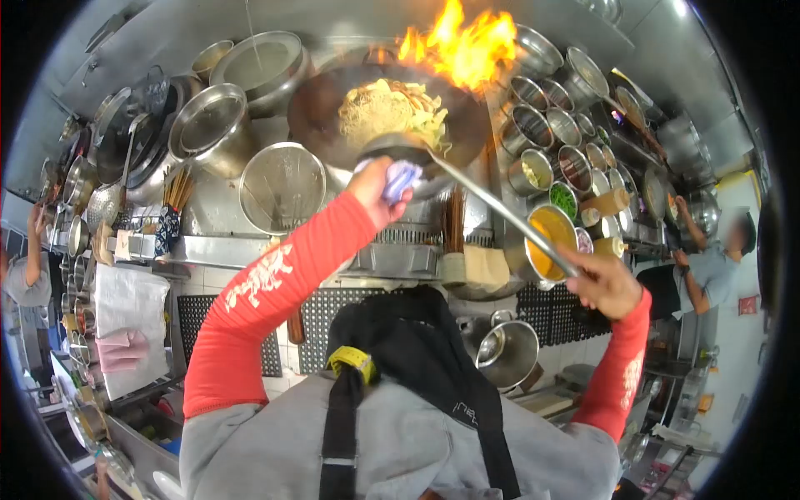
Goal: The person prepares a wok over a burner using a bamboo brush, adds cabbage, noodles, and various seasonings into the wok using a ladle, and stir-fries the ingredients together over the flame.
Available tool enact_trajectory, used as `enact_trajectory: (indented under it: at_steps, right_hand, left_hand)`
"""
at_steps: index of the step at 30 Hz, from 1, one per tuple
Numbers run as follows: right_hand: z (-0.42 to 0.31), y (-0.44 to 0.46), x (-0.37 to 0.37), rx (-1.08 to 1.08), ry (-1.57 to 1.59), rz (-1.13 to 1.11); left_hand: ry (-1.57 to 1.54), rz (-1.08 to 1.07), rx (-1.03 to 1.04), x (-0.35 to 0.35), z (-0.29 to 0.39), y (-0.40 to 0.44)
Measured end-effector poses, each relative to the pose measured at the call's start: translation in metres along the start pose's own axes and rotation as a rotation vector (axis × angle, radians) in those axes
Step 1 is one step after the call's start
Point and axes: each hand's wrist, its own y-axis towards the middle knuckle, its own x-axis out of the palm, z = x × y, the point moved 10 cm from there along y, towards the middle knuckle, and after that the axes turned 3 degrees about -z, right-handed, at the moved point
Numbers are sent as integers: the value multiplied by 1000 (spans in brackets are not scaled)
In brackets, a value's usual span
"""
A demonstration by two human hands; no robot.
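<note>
A large dark wok [312, 112] sits on the range, with noodles and pale sliced pieces [387, 108] in it. My left hand [377, 193] is closed around a folded light-purple cloth [402, 181] at the wok's near edge. How the cloth meets the rim is partly hidden. In my right hand [607, 285] is the end of the long metal handle of a ladle [500, 208]. The ladle's dark bowl is over the near side of the wok, by the noodles. Tall flames [462, 46] rise behind the wok on the right.
Left of the wok stand a lidded pot [208, 121] and a round strainer [283, 187]. On the right are several seasoning tins, chopped greens [563, 198] and a container of orange liquid [550, 237]. A person [717, 258] works at far right, another [29, 258] at far left.
</note>
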Motion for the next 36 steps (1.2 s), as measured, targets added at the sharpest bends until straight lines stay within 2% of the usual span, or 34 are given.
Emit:
enact_trajectory:
  at_steps: [1, 2, 3, 4, 5, 7, 9, 10, 11, 12, 13, 14, 17, 18, 19, 20, 21, 23, 25, 26, 27, 29, 31, 32, 35, 36]
  right_hand:
    - [-6, 14, -1, -22, -38, -12]
    - [-9, 33, -1, -31, -208, 18]
    - [-17, 59, 2, -223, -360, 98]
    - [-27, 74, 10, -419, -513, 182]
    - [-32, 83, 18, -388, -613, 249]
    - [-47, 90, 30, -316, -808, 388]
    - [-44, 67, 25, -387, -656, 357]
    - [-46, 55, 18, -438, -590, 338]
    - [-46, 35, 6, -351, -471, 270]
    - [-43, 14, -4, -278, -380, 194]
    - [-28, -2, -12, -66, -234, 159]
    - [-21, -13, -18, 43, -180, 85]
    - [-1, 0, -17, 35, -174, 71]
    - [15, 17, -18, -19, -293, 163]
    - [12, 34, -14, -304, -284, 275]
    - [39, 49, -11, -121, -207, 318]
    - [40, 62, -2, -60, -160, 374]
    - [54, 97, 28, -68, 325, 433]
    - [62, 136, 60, -152, 480, 542]
    - [62, 157, 78, -255, 329, 593]
    - [43, 163, 89, -341, 2, 715]
    - [42, 176, 107, -18, 538, 427]
    - [23, 163, 94, -71, 774, 325]
    - [24, 158, 87, -38, 727, 330]
    - [33, 177, 71, -162, 711, 412]
    - [31, 183, 66, -138, 571, 494]
  left_hand:
    - [12, -19, 3, 0, 1, 8]
    - [-9, -59, 20, -5, -4, 22]
    - [-30, -100, 40, -12, -11, 38]
    - [-36, -18, 77, -26, -21, 46]
    - [-41, 63, 116, -38, -34, 47]
    - [-54, 27, 139, -59, -73, 51]
    - [-45, 67, 111, -74, -102, 40]
    - [7, 115, 155, -63, -86, 11]
    - [57, 171, 187, -51, -71, -16]
    - [-19, 44, 313, -46, -61, -4]
    - [-119, 110, 247, -45, -50, -2]
    - [-102, 91, 219, -44, -39, 8]
    - [-42, 62, 202, -43, -8, 42]
    - [-19, 64, 195, -46, -6, 57]
    - [-25, 78, 206, -50, -5, 71]
    - [-41, 125, 213, -55, -7, 82]
    - [-53, 169, 229, -58, -5, 90]
    - [-135, 212, 260, -56, 0, 95]
    - [-85, 155, 213, -55, -2, 107]
    - [-84, 107, 200, -51, -3, 105]
    - [-77, 66, 180, -49, -5, 100]
    - [-97, -33, 157, -48, -12, 91]
    - [-180, -42, 211, -53, -14, 67]
    - [-115, -44, 208, -62, -21, 64]
    - [214, 28, 242, -81, -54, 55]
    - [353, 32, 287, -86, -70, 62]
